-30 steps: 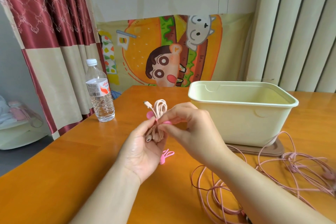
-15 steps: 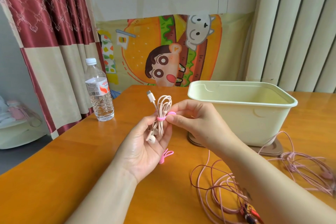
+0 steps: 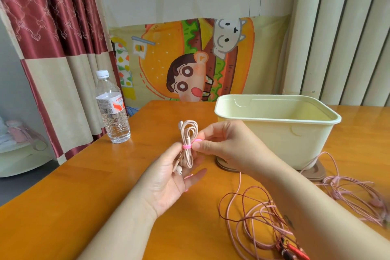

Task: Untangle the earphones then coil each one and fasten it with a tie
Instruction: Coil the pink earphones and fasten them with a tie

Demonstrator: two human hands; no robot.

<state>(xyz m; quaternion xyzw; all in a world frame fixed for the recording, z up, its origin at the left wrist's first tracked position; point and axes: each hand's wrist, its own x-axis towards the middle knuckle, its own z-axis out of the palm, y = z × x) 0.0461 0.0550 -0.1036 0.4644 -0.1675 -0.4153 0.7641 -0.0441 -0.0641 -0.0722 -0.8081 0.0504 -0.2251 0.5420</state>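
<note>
A coiled pale pink earphone (image 3: 188,143) stands upright above the table's middle, with a bright pink tie (image 3: 187,146) wrapped round its waist. My left hand (image 3: 171,179) cradles the coil's lower half, and a white earbud lies against its fingers. My right hand (image 3: 223,145) pinches the tie's loose end at the coil's right side. A second pink tie (image 3: 188,176) on the table peeks out behind my left fingers. Tangled pink and dark red earphone cords (image 3: 259,219) lie at the lower right, and more pink cords (image 3: 354,192) spread at the far right.
A pale green plastic tub (image 3: 280,133) stands on its lid at the right of the wooden table (image 3: 73,196). A water bottle (image 3: 111,110) stands near the table's left edge, beside a red and beige curtain.
The tie has been wrapped round the coil, which now stands more upright. My right hand has shifted to the coil's right side and holds the tie's end. The camera tilted slightly.
</note>
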